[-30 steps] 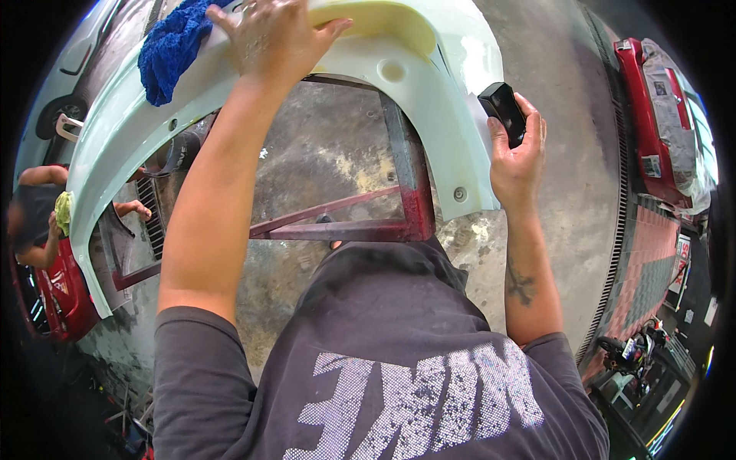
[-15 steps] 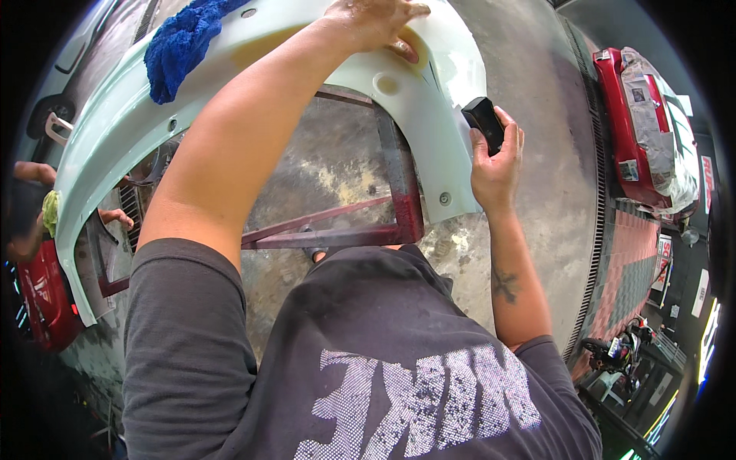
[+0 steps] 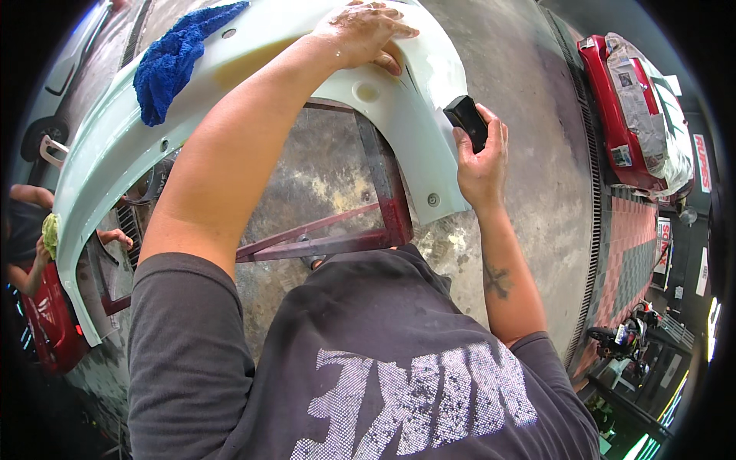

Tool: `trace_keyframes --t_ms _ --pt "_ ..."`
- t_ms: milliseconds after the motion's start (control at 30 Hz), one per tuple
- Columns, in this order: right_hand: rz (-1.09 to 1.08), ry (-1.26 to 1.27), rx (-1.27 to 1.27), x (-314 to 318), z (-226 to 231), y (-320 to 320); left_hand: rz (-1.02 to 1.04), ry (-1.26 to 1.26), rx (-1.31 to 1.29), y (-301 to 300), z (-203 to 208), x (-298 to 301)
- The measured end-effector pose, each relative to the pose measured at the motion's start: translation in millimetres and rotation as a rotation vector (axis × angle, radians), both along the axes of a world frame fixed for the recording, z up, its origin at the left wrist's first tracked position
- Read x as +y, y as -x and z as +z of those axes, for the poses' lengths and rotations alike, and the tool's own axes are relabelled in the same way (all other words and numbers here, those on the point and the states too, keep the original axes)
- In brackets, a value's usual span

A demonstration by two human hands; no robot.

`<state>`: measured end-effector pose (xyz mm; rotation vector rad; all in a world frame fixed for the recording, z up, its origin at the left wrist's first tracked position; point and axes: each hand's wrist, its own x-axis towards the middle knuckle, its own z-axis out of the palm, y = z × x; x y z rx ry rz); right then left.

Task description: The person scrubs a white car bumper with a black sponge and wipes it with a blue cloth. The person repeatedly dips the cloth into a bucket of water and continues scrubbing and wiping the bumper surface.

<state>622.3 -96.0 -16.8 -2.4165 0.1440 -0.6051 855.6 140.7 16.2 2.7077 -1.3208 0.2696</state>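
A glossy, pale mint car body panel with a wide curved arch lies in front of me. My left hand rests on its upper part with fingers spread, next to a yellowish patch and a round recess. In my right hand is a black sanding block, gripped between thumb and fingers beside the panel's right edge. The block's working face is turned away, so I cannot tell whether it touches the panel. A crumpled blue cloth is draped over the panel to the left of my left forearm.
Under the panel stands a dark red metal frame. At the far left, another person's hand holds a yellow-green cloth against the panel. A red bumper partly covered with paper stands at right, beyond a floor drain grate.
The whole view has shifted slightly, putting the panel lower and further left. Both hands keep nearly the same places on and beside the panel; the right still holds the sanding block.
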Motion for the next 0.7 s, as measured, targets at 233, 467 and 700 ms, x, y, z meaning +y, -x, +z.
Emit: trace_keyframes --t_ms 233,467,700 --pt "-0.017 -0.016 -0.023 -8 -6 3 0.182 0.134 0.074 15 28 34" --pt "-0.022 0.005 -0.018 -2 -5 0 0.44 0.041 -0.027 14 11 90" --pt "-0.006 -0.003 0.014 1 5 5 0.717 -0.15 0.325 57 84 102"
